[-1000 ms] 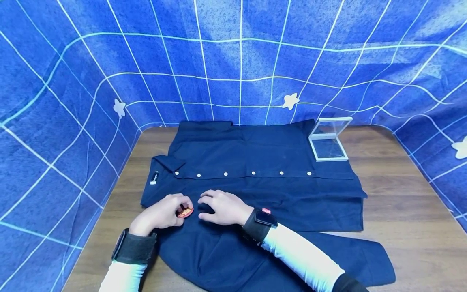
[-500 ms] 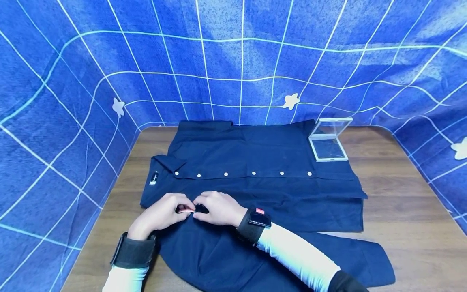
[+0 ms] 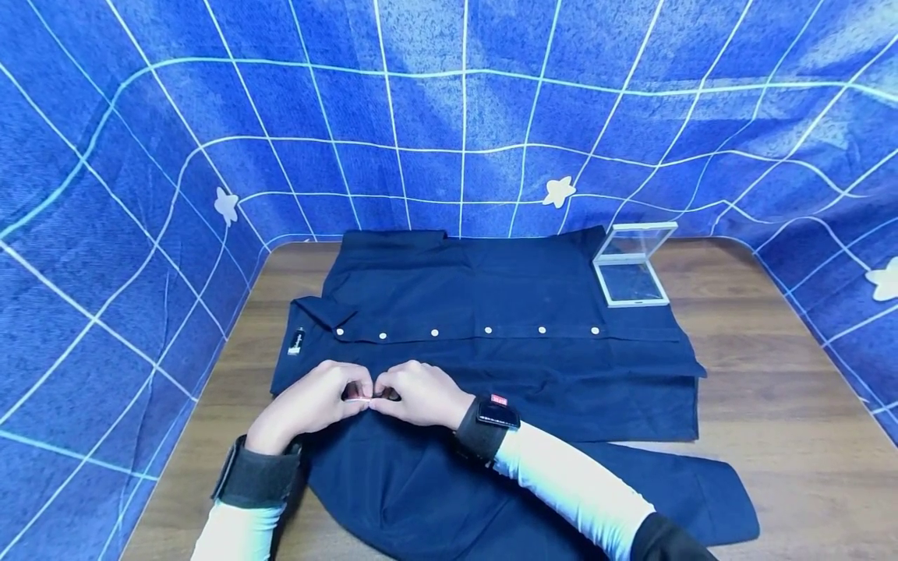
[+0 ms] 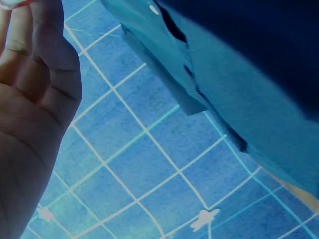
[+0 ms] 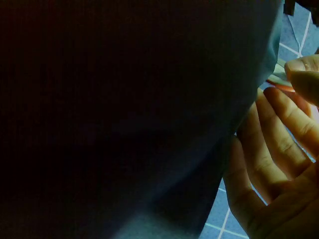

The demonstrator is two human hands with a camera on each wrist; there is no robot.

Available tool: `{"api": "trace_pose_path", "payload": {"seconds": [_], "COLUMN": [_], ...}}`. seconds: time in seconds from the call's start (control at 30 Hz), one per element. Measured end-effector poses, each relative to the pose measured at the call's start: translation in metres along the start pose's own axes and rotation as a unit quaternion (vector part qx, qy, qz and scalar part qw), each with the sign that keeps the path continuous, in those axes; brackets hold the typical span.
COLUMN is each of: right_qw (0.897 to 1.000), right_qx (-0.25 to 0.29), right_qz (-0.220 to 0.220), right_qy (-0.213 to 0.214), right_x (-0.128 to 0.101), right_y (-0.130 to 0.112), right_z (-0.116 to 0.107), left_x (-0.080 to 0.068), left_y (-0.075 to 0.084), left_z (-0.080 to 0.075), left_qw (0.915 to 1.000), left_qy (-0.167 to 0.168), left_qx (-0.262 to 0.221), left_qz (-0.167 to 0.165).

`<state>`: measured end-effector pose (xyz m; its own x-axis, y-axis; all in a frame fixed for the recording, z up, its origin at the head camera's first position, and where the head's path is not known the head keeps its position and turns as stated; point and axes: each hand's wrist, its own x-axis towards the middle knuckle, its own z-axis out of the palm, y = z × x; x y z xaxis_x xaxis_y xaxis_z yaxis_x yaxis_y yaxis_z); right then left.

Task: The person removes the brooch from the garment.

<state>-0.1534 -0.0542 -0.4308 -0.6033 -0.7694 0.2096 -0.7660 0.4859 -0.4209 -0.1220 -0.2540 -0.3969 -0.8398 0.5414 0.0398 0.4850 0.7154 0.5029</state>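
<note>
Nearest, both hands meet over the front of the shirt point(image 3: 491, 374), which lies flat on the table point(image 3: 772, 374). The left hand point(image 3: 309, 405) and right hand point(image 3: 421, 393) have their fingertips drawn together around a small reddish badge point(image 3: 359, 399), each pinching an edge of it just above the cloth; the right wrist view shows a thin red-and-pale rim point(image 5: 279, 82) between the fingers. The badge looks light, thin and stiff, probably smooth-faced, so it may slip from a loose pinch; its rim seems the safest place to hold, keeping clear of any pin on the back, which I cannot see. The shirt is soft and will bunch if pushed. Farther off runs its row of white buttons point(image 3: 487, 331), and beyond, an open clear case point(image 3: 631, 269) sits at the shirt's far corner.
</note>
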Motion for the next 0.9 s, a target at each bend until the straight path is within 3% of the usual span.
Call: {"api": "trace_pose_path", "payload": {"seconds": [0.27,0.5,0.7,0.9], "right_qw": [0.999,0.998,0.998,0.998], "right_qx": [-0.018,-0.008,0.014,0.018], "right_qz": [-0.038,-0.060,-0.066,-0.054], "right_qy": [-0.006,0.014,0.020,0.023], "right_x": [0.002,0.001,0.000,0.000], "right_y": [0.001,0.001,0.002,0.003], "right_z": [0.001,0.000,0.002,0.002], "left_x": [0.006,0.007,0.004,0.001], "left_y": [0.005,-0.001,-0.011,-0.016], "left_z": [-0.004,-0.004,-0.011,-0.017], "left_qw": [0.9998,0.9994,0.9982,0.9962], "left_qy": [0.003,-0.003,-0.038,-0.070], "left_qx": [0.020,-0.015,-0.045,-0.040], "left_qz": [0.010,0.030,-0.007,-0.031]}}
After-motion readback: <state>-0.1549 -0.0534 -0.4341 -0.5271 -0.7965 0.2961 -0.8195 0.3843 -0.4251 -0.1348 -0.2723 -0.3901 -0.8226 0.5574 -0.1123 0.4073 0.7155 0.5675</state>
